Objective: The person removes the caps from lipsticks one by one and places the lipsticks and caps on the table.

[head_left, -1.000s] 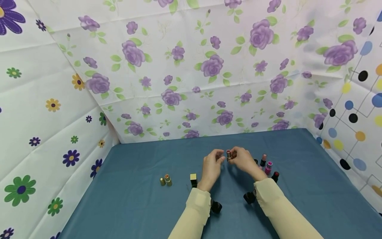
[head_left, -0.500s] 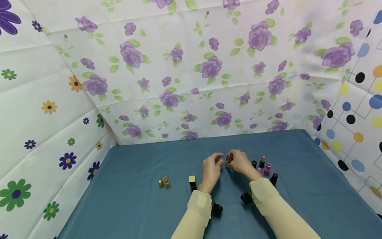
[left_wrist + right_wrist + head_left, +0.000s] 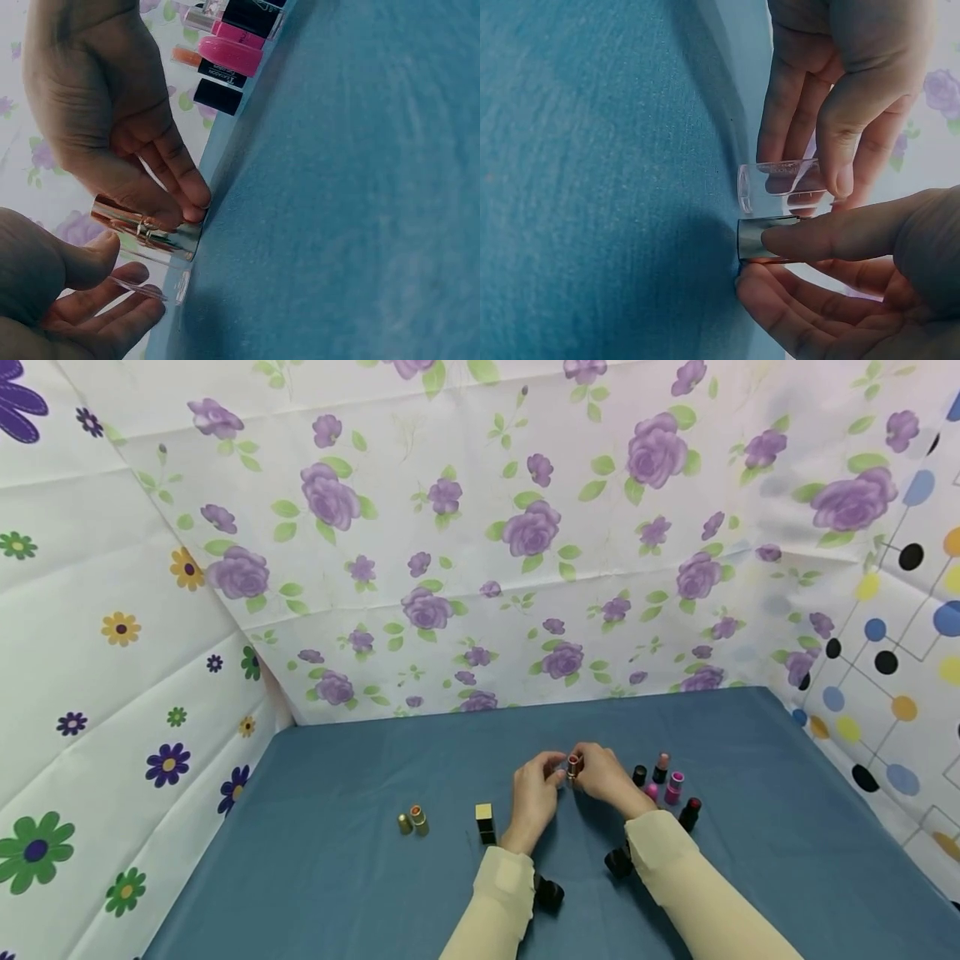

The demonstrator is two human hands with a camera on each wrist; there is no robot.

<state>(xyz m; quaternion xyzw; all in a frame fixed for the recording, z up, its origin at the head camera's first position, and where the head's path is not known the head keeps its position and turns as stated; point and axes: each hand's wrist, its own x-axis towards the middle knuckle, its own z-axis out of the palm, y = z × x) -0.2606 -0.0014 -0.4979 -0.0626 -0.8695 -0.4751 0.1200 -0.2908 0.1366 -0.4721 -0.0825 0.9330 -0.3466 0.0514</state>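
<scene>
My right hand (image 3: 603,777) pinches a shiny gold lipstick tube (image 3: 146,229) between thumb and fingers. Its base meets the blue cloth in the right wrist view. Beside it, my left hand (image 3: 535,793) holds a clear cylindrical cap (image 3: 769,184), thumb on one side and fingers on the other. Cap and tube stand upright, side by side, with a narrow gap at most between them. In the head view the cap is mostly hidden by the left fingers.
Left of the hands are an orange-tipped gold lipstick (image 3: 419,821), a small gold cap (image 3: 404,823) and a square black-and-gold tube (image 3: 485,823). Several lipsticks, among them a pink one (image 3: 674,787) and a dark red one (image 3: 690,813), stand beyond the right wrist. Floral cloth walls (image 3: 420,527) enclose the blue-covered table (image 3: 337,877).
Both hands have come down and slightly nearer, the right one lowering the lipstick tube to the cloth beside the left hand. The grips look the same.
</scene>
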